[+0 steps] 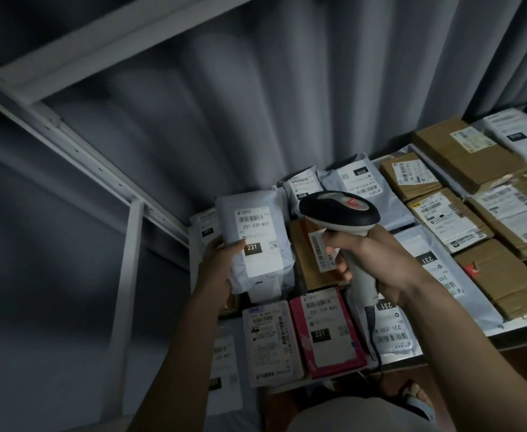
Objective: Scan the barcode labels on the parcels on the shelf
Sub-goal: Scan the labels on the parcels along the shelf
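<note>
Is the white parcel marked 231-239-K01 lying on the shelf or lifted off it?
Lifted: the left hand grips the white parcel, tilting it up above the other parcels.

One grey-and-black handheld barcode scanner sits in the right fingers. One white plastic mailer bag is in the left fingers. One pink box lies below them. At least six brown cardboard parcels lie right of the fingers.

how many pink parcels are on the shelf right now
1: the pink parcel lies at the shelf's front edge, below the scanner. Others may be hidden under the pile.
</note>
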